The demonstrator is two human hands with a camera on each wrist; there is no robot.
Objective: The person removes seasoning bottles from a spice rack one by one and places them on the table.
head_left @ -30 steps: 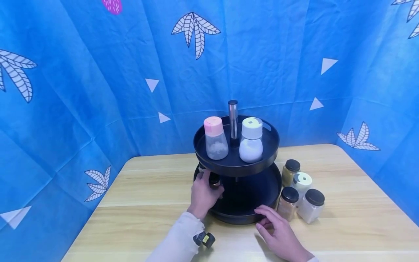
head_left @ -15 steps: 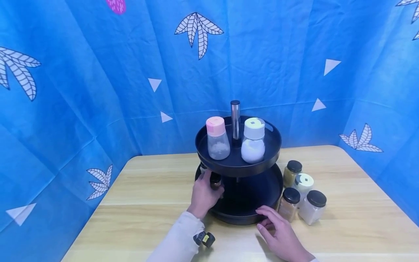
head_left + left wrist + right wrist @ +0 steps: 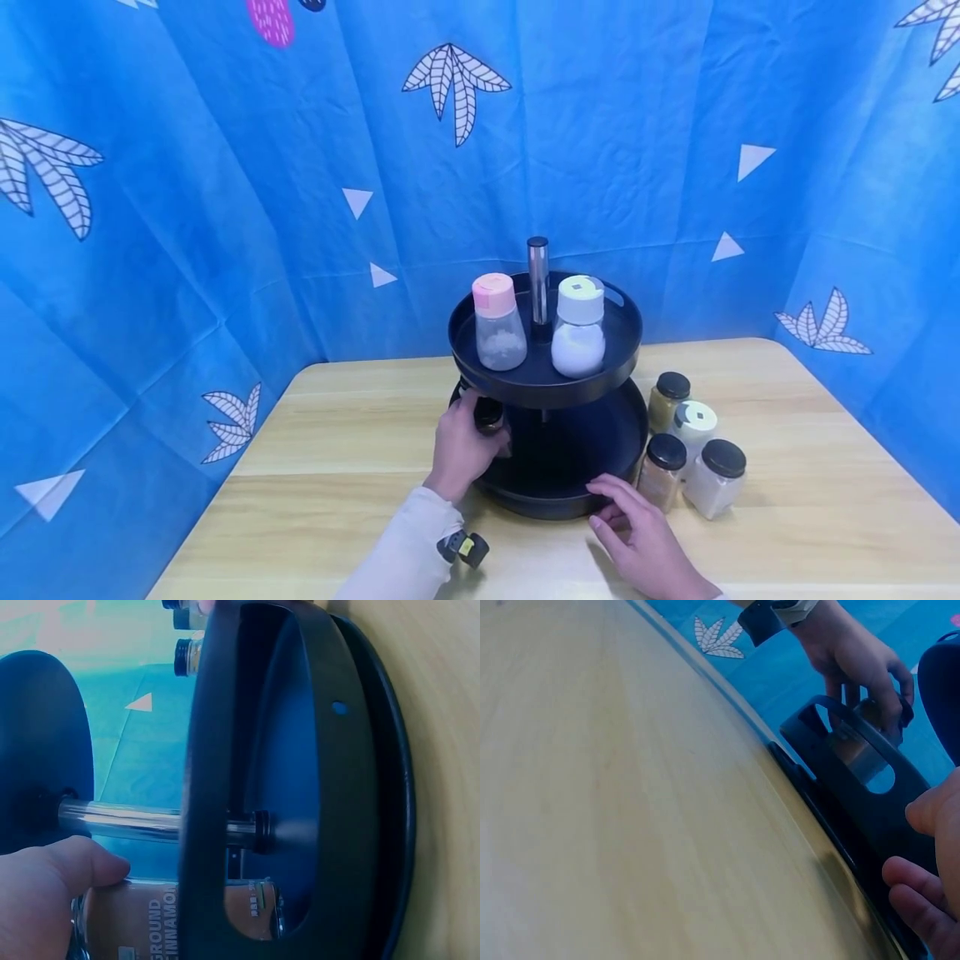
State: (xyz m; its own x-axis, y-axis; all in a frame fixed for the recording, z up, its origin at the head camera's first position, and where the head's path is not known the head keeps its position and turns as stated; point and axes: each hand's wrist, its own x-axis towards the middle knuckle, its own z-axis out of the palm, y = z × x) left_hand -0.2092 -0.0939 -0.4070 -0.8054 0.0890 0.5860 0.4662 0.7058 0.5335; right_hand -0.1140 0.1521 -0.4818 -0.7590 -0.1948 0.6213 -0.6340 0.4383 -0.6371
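Observation:
A cinnamon jar with a black lid, labelled "GROUND CINNAMON", stands at the left of the lower tray of a black two-tier rack. My left hand grips it, reaching in under the upper tray. In the right wrist view the fingers of the left hand come down around the jar from above. My right hand is at the lower tray's front right rim, its fingers loosely bent and holding nothing. Part of another jar shows behind the left hand, mostly hidden.
On the upper tray stand a pink-capped shaker and a white-capped shaker, either side of the metal post. Several jars, including a black-lidded white one, cluster right of the rack on the wooden table. Blue cloth hangs behind.
My left hand and the cinnamon jar have shifted slightly left within the lower tray. The right hand keeps its place at the rim. The head view has moved a little.

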